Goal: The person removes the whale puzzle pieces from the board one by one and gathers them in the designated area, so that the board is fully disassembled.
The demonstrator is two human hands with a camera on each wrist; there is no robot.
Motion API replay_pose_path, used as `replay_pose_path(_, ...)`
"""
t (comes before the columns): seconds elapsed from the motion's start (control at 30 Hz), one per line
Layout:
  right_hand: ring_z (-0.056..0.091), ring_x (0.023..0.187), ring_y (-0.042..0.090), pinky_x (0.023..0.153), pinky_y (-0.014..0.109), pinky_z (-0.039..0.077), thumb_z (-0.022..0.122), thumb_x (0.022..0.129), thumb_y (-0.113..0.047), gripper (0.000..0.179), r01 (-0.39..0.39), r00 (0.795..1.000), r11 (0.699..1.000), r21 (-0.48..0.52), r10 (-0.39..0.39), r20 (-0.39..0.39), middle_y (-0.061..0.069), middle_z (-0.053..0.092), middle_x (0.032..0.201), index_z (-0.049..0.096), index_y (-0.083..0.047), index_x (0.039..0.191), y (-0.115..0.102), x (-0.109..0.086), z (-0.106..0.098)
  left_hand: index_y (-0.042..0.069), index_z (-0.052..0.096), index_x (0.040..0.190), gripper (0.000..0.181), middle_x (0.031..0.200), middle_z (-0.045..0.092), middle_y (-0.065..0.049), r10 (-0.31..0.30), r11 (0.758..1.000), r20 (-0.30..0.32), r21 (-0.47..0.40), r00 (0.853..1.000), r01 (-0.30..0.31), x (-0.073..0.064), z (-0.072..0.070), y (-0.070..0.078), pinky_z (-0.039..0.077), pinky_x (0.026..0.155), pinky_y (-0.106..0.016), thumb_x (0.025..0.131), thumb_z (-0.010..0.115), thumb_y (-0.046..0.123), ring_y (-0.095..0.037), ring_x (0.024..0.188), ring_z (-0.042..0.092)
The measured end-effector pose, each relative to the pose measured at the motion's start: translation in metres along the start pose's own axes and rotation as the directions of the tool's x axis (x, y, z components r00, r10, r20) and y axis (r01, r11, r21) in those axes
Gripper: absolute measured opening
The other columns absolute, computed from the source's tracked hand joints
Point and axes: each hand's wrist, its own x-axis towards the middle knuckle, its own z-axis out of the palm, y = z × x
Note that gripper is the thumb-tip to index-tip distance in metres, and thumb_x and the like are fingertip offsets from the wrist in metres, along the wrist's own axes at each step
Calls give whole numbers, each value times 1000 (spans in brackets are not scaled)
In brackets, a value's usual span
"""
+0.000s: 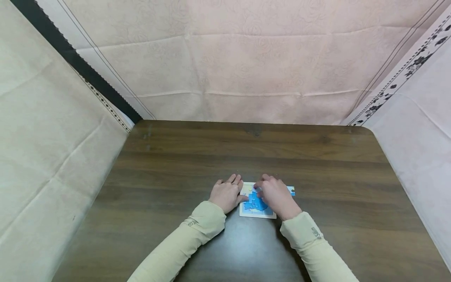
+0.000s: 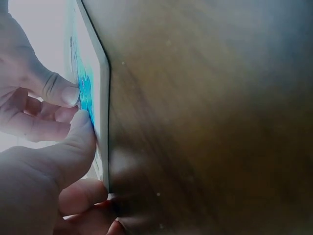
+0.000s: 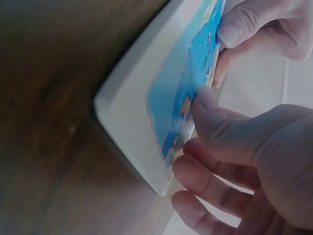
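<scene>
Jigsaw board (image 1: 251, 215) lies on wooden worktop (image 1: 169, 168), between hands. Left hand (image 1: 225, 196) at its 9 o'clock: fingers extended, thumb on board. Right hand (image 1: 278, 197), 3 o'clock: fingers bent over board; cannot tell if gripping. Blue puzzle piece (image 1: 289, 188) protrudes at 2 o'clock.

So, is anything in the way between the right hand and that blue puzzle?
Nothing visible: the right hand is over the puzzle and seems to touch it. The left hand sits at its left edge, not between.
</scene>
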Motion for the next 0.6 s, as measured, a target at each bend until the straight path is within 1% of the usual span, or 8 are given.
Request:
replay_pose_path(0.23, 62, 79, 23, 75, 45, 54, 83, 78, -17, 20, -20, 1000, 1000, -18, 20, 5, 5, 64, 88, 79, -12, 97, 0, -2, 2, 17, 46, 146, 68, 152, 39, -3, 2, 1000, 6, -1, 1000, -2, -2, 3, 2, 36, 107, -50, 93, 50, 59, -18, 142, 31)
replay_pose_path(0.37, 63, 79, 24, 73, 44, 54, 83, 78, -18, 18, -20, 1000, 999, -42, 21, 9, 6, 66, 88, 80, -13, 94, -1, 1, 2, 16, 46, 146, 68, 152, 39, -3, 5, 1000, 7, -3, 1000, -4, -3, 4, 3, 36, 107, -50, 93, 51, 59, -18, 142, 32)
replay_pose_path(0.5, 63, 78, 23, 70, 41, 56, 80, 79, -11, 12, -34, 999, 999, 3, 34, 22, 7, 69, 93, 79, -11, 91, 0, 9, 0, 16, 46, 146, 68, 152, 39, -3, 2, 1000, -2, 9, 1000, -2, -1, 2, 2, 37, 107, -49, 93, 51, 58, -18, 142, 32)
replay_pose_path(0.6, 60, 76, 21, 67, 37, 56, 77, 81, -5, 12, -69, 996, 995, 66, 66, 53, 7, 68, 96, 77, -11, 91, 1, 12, -2, 16, 46, 147, 68, 152, 39, -3, 6, 1000, -5, 15, 1000, -6, 0, 0, 2, 37, 107, -49, 93, 50, 58, -18, 142, 32)
